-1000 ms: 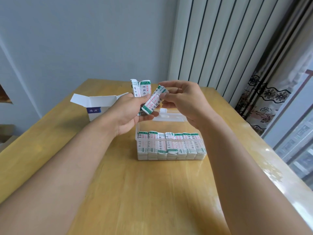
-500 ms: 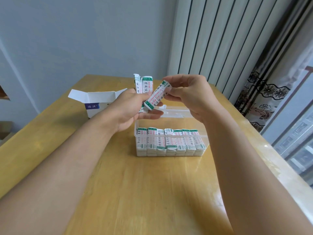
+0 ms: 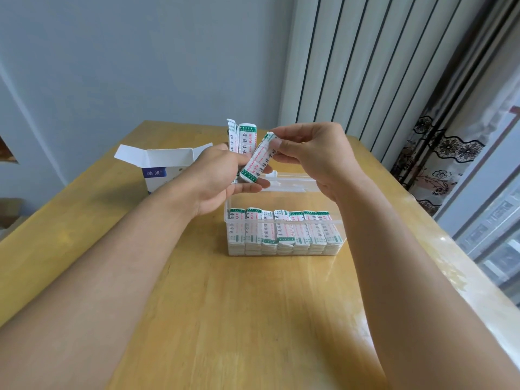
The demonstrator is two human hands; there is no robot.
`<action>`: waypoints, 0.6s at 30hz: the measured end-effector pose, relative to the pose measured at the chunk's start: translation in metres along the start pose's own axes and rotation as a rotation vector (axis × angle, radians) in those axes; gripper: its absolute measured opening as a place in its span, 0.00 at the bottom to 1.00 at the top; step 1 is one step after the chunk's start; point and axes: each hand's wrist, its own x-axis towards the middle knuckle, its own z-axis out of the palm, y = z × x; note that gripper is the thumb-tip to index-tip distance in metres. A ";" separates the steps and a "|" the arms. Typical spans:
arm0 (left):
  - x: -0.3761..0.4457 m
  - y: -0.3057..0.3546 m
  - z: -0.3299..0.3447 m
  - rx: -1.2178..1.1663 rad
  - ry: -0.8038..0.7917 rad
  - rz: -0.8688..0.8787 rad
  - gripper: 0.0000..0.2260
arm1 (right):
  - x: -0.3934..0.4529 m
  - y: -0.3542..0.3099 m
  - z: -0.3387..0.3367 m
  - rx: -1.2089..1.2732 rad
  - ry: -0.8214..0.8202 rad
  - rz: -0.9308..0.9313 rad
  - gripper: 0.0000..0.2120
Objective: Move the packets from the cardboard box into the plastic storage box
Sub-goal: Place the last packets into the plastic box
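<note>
Both hands are up over the clear plastic box point(image 3: 284, 250), which sits mid-table point(image 3: 225, 319) with bare wood all round and its front wall well back from the near edge. The right hand point(image 3: 312, 159) pinches one tilted packet point(image 3: 257, 159) at its top; the left hand point(image 3: 216, 178) grips two upright packets point(image 3: 244, 139) and touches the tilted one's lower end. Seven stacks line the plastic box's front. One cardboard box point(image 3: 161, 168), flaps open, stands at ten o'clock from it.

White, green-banded packets point(image 3: 284, 235) fill the clear plastic box point(image 3: 284, 250) in rows; the white-and-blue cardboard box point(image 3: 163, 168) stands open behind it.
</note>
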 end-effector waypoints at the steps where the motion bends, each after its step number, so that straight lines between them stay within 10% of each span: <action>1: 0.000 0.000 0.000 0.001 -0.002 -0.002 0.10 | 0.000 0.000 0.000 0.005 -0.001 0.001 0.05; 18: 0.016 -0.010 -0.010 0.249 0.195 0.228 0.10 | 0.004 0.024 -0.014 -0.248 -0.431 0.308 0.06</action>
